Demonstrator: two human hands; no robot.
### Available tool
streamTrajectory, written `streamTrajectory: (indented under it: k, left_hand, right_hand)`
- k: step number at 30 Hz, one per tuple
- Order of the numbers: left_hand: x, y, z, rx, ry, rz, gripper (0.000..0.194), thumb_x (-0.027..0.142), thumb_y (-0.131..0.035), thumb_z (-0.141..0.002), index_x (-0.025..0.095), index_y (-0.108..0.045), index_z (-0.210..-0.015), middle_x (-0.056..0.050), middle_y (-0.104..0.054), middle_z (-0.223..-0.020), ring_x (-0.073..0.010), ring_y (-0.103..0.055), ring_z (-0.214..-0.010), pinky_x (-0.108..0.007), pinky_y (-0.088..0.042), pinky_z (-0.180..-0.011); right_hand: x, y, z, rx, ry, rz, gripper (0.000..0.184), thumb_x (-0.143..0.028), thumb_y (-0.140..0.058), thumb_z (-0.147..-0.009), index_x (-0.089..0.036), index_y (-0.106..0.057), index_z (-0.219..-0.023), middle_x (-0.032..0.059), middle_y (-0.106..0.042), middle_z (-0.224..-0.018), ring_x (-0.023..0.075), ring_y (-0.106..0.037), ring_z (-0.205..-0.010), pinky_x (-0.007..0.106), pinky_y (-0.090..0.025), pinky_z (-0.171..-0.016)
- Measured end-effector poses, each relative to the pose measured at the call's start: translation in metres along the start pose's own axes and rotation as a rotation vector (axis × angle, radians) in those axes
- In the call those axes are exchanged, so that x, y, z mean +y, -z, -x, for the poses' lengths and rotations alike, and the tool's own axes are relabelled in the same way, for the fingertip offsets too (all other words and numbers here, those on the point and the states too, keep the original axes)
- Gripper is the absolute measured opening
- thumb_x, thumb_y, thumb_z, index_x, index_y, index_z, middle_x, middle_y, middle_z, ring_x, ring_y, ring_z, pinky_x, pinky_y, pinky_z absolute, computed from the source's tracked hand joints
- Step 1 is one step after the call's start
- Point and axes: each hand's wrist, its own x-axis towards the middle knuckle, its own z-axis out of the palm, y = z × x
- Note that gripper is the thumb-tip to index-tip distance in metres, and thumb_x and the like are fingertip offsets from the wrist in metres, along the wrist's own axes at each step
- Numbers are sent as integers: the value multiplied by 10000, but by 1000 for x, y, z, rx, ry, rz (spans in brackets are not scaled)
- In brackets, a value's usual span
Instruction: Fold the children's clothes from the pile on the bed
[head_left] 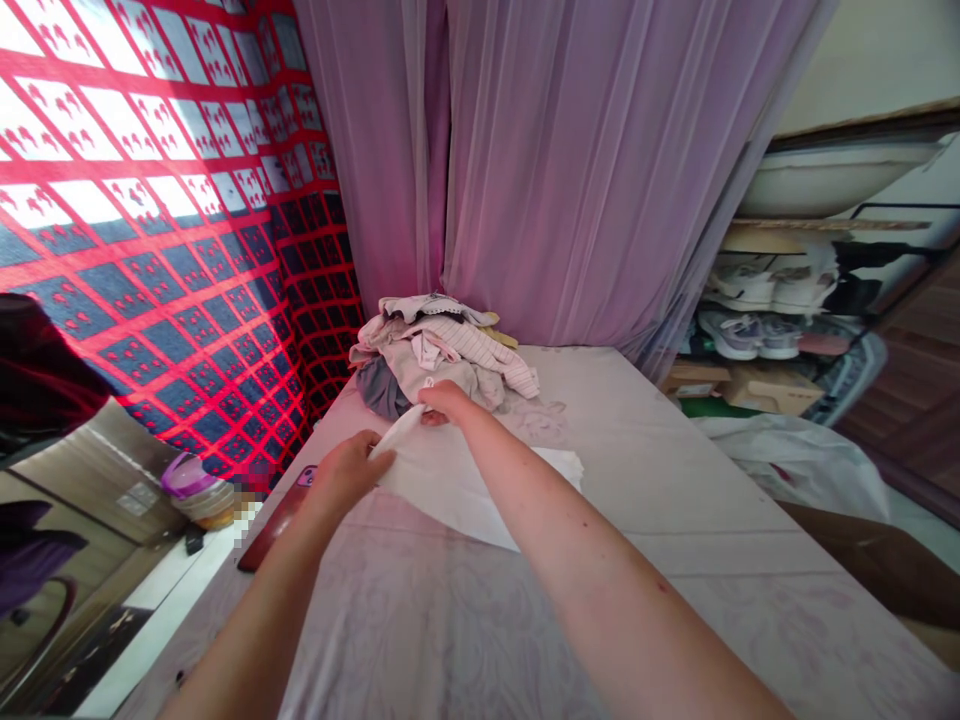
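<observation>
A white piece of cloth point(450, 485), seemingly a garment, lies partly spread on the covered bed or table top point(675, 470). My left hand point(355, 466) pinches its left edge between thumb and fingers. Farther forward, my right hand point(444, 402) is closed on the upper edge, so a strip of the cloth is lifted between the two hands. My right forearm hides part of the cloth. Just beyond my right hand sits a heap of crumpled clothes point(457, 350), with striped, beige and dark grey pieces in it.
A phone in a reddish case point(277, 520) lies at the left edge, beside my left forearm. Purple curtains point(562, 180) hang behind the heap, and a red-and-blue patterned cloth point(150, 200) hangs at left. A rack with shoes point(750, 330) stands at right.
</observation>
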Motion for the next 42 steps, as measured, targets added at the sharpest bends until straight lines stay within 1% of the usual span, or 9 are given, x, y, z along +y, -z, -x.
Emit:
streamTrajectory:
  k: [2,4,12,18,25,34,38,40,42]
  left_hand:
    - [12,6,4,43,-52,-109,213,359,-536,-761,198,-622,-870,3,-657,-704,-169,-613,-669,-225,-384,-548]
    - [29,0,12,46,-91,-156,214,359,-541,-764,213,-636,-888,-4,-679,-773,-180,-618,-734,-232,-372,-579]
    - [98,-74,52,-72,-210,-118,288,366,-529,-807,257,-624,-1057,-42,-705,-942,-218,-635,-863,-269,-393,-683]
    - [125,-119,67,-170,-302,-145,277,344,-516,-823,273,-610,-1073,-51,-697,-995,-230,-636,-931,-286,-422,-738]
    - [146,-157,81,-247,-402,-150,275,321,-501,-826,265,-599,-1078,-62,-685,-1043,-242,-637,-942,-306,-438,-761]
    - [161,-183,88,-321,-459,-211,228,302,-458,-842,236,-607,-1002,-88,-676,-1020,-239,-639,-933,-316,-453,-763]
    - [159,-189,93,-329,-474,-205,246,347,-487,-834,237,-613,-1015,-62,-674,-1014,-216,-637,-910,-295,-462,-753]
    - [155,-186,92,-324,-490,-151,264,403,-491,-839,245,-619,-1008,-35,-680,-961,-195,-641,-849,-284,-472,-724]
    - [147,-179,85,-276,-519,-76,282,425,-445,-873,251,-628,-999,-19,-685,-922,-172,-640,-817,-276,-480,-731]
  right_hand:
    - [0,8,5,-27,-10,-44,76,-117,-562,-725,-88,-573,-794,3,-598,-544,115,-612,-526,210,-524,-544]
    - [7,23,11,-35,-33,-68,49,-111,-544,-732,-110,-557,-780,-1,-593,-555,107,-595,-497,215,-525,-532]
    - [72,103,33,-13,-95,-113,92,-86,-546,-713,-147,-553,-781,-20,-585,-573,89,-567,-501,219,-531,-573]
    - [116,139,53,37,-66,-98,142,-98,-595,-669,-150,-577,-800,-25,-602,-582,87,-572,-547,205,-520,-589]
    - [150,163,73,98,-14,-41,231,-67,-510,-676,-149,-590,-876,5,-651,-720,105,-596,-593,207,-492,-551]
    - [184,175,84,235,-47,241,301,-114,-498,-703,-144,-597,-985,18,-657,-718,114,-577,-545,206,-442,-520]
    - [191,179,87,320,-90,436,437,-163,-548,-704,-148,-567,-1140,106,-680,-943,218,-644,-792,309,-486,-705]
    - [189,179,91,380,-90,512,575,-171,-542,-724,-148,-464,-1293,160,-617,-1149,273,-596,-1010,377,-449,-853]
    - [185,173,97,465,-4,614,615,-175,-490,-773,-154,-372,-1376,174,-508,-1314,282,-496,-1175,406,-382,-961]
